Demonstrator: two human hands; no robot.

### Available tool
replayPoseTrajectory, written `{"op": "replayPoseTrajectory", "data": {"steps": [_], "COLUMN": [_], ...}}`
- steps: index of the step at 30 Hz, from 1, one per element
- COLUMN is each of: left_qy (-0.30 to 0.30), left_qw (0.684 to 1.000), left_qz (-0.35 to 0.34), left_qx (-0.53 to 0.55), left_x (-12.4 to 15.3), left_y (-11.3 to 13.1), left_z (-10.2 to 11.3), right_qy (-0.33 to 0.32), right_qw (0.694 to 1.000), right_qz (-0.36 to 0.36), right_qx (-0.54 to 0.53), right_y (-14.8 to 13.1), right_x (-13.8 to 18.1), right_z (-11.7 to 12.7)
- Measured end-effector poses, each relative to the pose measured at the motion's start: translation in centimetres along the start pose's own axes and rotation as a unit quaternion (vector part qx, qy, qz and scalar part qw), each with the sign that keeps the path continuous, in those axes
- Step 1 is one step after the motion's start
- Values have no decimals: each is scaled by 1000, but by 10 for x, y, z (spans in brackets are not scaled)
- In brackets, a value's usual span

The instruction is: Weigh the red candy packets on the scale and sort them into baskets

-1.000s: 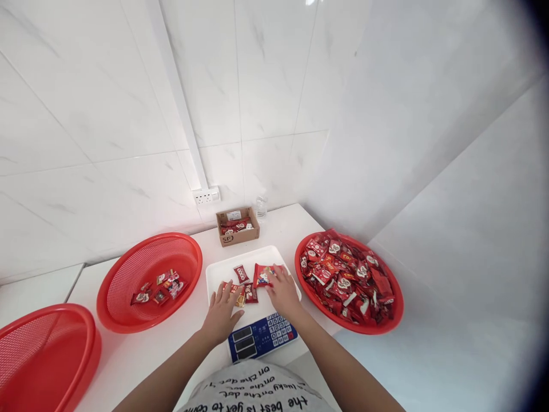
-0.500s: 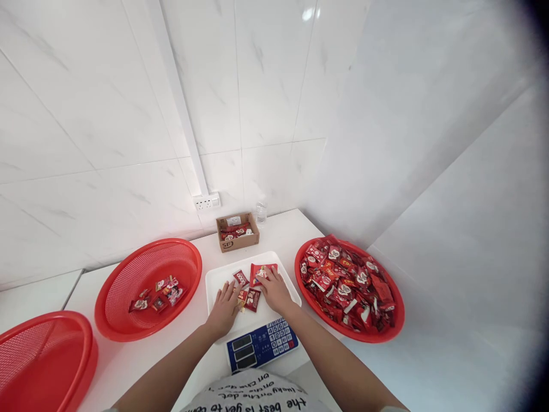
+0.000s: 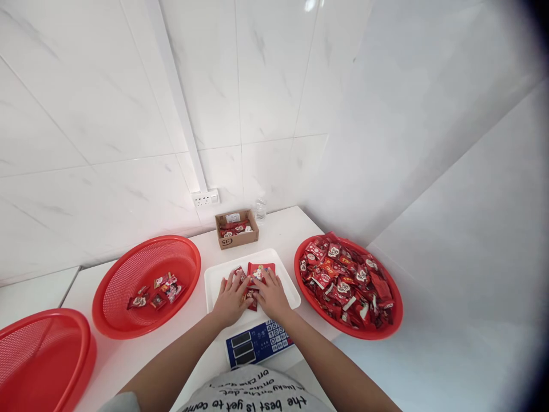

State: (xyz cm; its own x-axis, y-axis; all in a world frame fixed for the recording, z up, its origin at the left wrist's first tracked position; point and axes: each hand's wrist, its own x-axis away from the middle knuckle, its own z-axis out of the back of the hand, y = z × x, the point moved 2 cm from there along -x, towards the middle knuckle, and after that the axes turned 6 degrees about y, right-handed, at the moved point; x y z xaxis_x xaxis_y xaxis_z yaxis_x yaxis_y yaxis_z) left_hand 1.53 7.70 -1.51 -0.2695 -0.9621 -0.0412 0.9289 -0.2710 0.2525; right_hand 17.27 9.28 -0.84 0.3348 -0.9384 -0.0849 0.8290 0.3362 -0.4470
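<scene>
A white tray (image 3: 283,281) sits on a blue digital scale (image 3: 259,344) in front of me. On the tray lie several small red candy packets (image 3: 259,270). My left hand (image 3: 231,298) and my right hand (image 3: 269,294) rest side by side on the packets, fingers stretched forward over them and pressing them together into one small pile. Neither hand has lifted anything off the tray.
A red basket (image 3: 350,333) heaped with red packets stands to the right. Left of the scale a red mesh basket (image 3: 128,326) holds a few packets; another red basket (image 3: 51,360) is at the far left. A small cardboard box (image 3: 237,229) and a wall socket (image 3: 205,198) lie behind.
Both hands have slid toward each other, from apart on the tray to side by side, pushing the scattered packets into one cluster.
</scene>
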Motion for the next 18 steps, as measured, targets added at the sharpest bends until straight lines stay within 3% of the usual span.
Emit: {"op": "replayPoseTrajectory", "data": {"steps": [9, 13, 18], "left_qy": [-46, -49, -74], "left_qw": [999, 998, 996], "left_qz": [-24, -28, -32], "left_qx": [-15, -21, -24], "left_x": [-8, -6, -8], "left_y": [3, 6, 11], "left_z": [1, 3, 7], "right_qy": [52, 135, 156], "right_qw": [998, 982, 915], "right_qz": [22, -87, -255], "right_qx": [-29, -98, -271], "right_y": [6, 24, 43], "right_x": [16, 6, -15], "right_z": [0, 3, 2]}}
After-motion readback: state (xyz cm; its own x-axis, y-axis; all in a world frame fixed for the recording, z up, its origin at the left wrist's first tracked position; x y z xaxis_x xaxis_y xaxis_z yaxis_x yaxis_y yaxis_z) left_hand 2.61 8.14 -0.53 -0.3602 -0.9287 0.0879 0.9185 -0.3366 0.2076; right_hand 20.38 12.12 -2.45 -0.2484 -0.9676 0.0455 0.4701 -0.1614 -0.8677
